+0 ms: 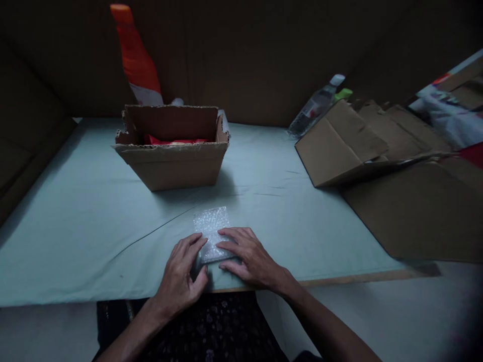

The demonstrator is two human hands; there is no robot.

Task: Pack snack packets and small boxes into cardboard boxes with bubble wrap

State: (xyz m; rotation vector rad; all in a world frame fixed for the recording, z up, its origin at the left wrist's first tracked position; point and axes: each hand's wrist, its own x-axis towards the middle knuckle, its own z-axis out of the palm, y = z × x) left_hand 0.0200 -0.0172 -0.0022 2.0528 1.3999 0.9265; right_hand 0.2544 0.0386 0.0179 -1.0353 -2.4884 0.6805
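While pinning the bubble wrap [211, 229] at the near edge of the counter [75, 226]: left hand [181, 281] fingers curled, pinching its near-left corner; right hand [251, 259] fingers spread flat on top. Lies between both hands, long axis pointing away toward the box [171, 161].

Small clear bubble wrap sheet [211, 224], flat on desk [94, 226] near front edge. Near end covers small dark thing [196, 265], partly hidden; far end lies loose.
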